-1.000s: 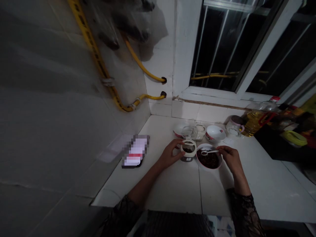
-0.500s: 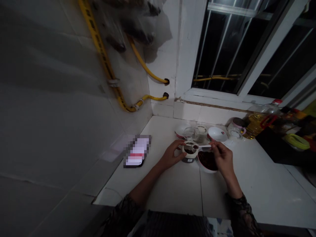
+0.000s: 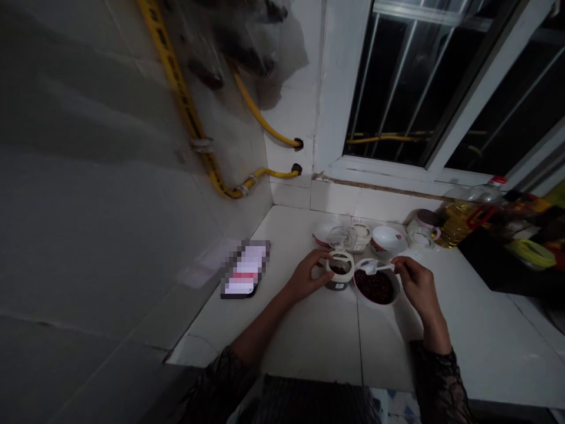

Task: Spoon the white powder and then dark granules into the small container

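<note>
My left hand [image 3: 309,274] is wrapped round the near left side of a small jar [image 3: 339,284] with its clear lid [image 3: 342,237] flipped up. Dark stuff shows inside the jar. Pinched in my right hand [image 3: 415,282] is the handle of a small white spoon [image 3: 373,268]. The spoon's head is over a white bowl [image 3: 396,292] holding dark red, grainy food [image 3: 374,287]. The bowl stands just right of the jar, on the white tiled counter.
Behind the jar are another small jar [image 3: 361,235], a white bowl [image 3: 388,240] and a pink-lidded container [image 3: 422,227]. An oil bottle [image 3: 457,222] and a black box [image 3: 489,262] stand at right. A phone [image 3: 245,270] lies at left by the wall.
My right hand has moved right, carrying the spoon from over the jar's mouth to over the bowl. The dark food in the spoon no longer shows. My left hand stays on the jar.
</note>
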Available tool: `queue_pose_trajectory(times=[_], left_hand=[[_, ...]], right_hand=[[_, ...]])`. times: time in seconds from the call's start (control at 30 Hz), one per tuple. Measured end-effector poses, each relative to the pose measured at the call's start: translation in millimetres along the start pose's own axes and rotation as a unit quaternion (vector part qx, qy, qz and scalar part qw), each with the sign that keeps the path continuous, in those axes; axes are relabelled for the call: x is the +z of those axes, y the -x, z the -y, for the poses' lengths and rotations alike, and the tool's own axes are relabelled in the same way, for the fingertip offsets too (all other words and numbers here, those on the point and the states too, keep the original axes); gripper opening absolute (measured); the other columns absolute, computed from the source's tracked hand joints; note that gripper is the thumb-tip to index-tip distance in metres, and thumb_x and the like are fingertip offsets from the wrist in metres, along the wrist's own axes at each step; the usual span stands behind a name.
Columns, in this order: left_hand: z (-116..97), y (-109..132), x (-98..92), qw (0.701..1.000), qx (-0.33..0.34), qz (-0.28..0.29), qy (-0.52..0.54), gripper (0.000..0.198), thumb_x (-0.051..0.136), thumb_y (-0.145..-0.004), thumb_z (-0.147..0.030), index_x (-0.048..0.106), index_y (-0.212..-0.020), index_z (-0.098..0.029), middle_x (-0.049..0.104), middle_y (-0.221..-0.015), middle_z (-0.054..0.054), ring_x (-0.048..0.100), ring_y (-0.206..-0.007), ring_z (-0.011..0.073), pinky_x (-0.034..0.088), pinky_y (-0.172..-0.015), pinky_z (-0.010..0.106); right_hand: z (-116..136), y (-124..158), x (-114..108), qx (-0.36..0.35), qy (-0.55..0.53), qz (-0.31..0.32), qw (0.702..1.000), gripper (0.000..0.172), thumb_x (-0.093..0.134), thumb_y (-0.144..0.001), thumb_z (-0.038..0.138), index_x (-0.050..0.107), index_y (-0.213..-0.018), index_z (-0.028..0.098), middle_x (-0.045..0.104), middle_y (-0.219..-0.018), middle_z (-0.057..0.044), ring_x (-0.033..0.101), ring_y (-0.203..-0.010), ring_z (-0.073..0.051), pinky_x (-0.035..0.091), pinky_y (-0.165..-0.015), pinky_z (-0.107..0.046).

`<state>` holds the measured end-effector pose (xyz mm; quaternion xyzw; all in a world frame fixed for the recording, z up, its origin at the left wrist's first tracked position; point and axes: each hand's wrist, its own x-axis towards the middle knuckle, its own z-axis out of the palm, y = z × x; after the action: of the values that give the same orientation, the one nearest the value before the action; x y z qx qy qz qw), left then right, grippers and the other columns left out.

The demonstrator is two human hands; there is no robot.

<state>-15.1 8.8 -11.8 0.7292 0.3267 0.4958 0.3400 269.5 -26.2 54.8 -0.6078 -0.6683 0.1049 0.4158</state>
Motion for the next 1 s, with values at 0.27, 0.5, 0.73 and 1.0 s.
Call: queue_pose_trajectory(times=[0.27, 0.5, 0.73, 1.0], left_hand=[[1, 0, -0.2, 1.0, -0.003, 0.002, 0.002, 0.031, 0.066, -0.085, -0.035, 0.061, -0.112, -0.022, 0.062, -0.124, 0.011, 0.059, -0.117, 0.0256, 0.054, -0.085, 0.034], [1, 1, -0.2, 1.0, -0.001, 0.002, 0.001, 0.03, 0.067, -0.084, -0.034, 0.061, -0.112, -0.022, 0.062, -0.126, 0.011, 0.058, -0.119, 0.0259, 0.054, -0.084, 0.034], [-1, 1, -0.4, 1.0, -0.001, 0.003, -0.003, 0.03, 0.067, -0.085, -0.034, 0.061, -0.112, -0.022, 0.062, -0.124, 0.011, 0.059, -0.118, 0.0256, 0.054, -0.084, 0.034], [3, 1, 0.6, 1.0, 0.003, 0.002, -0.005, 0.031, 0.066, -0.085, -0.034, 0.06, -0.113, -0.022, 0.062, -0.125, 0.011, 0.058, -0.119, 0.0256, 0.054, -0.084, 0.033]], right_hand=[[-6, 3, 17, 0.046, 0.004, 0.11, 0.993, 0.03, 0.048, -0.081, 0.04, 0.072, -0.081, 0.022, 0.069, -0.063, -0.002, 0.061, -0.06, -0.02, 0.043, -0.06, -0.03], [-5, -1, 8, 0.144, -0.126, 0.082, 0.978, 0.033, 0.059, -0.067, 0.047, 0.072, -0.071, 0.017, 0.063, -0.054, -0.002, 0.054, -0.053, -0.018, 0.039, -0.054, -0.029], [-5, -3, 3, 0.201, -0.166, 0.067, 0.963, 0.031, 0.062, -0.061, 0.045, 0.07, -0.07, 0.017, 0.059, -0.05, 0.001, 0.045, -0.047, -0.014, 0.03, -0.048, -0.027], [-11, -3, 8, 0.193, -0.136, 0.041, 0.971, 0.029, 0.059, -0.058, 0.043, 0.07, -0.067, 0.018, 0.059, -0.05, -0.001, 0.054, -0.056, -0.019, 0.039, -0.059, -0.031]])
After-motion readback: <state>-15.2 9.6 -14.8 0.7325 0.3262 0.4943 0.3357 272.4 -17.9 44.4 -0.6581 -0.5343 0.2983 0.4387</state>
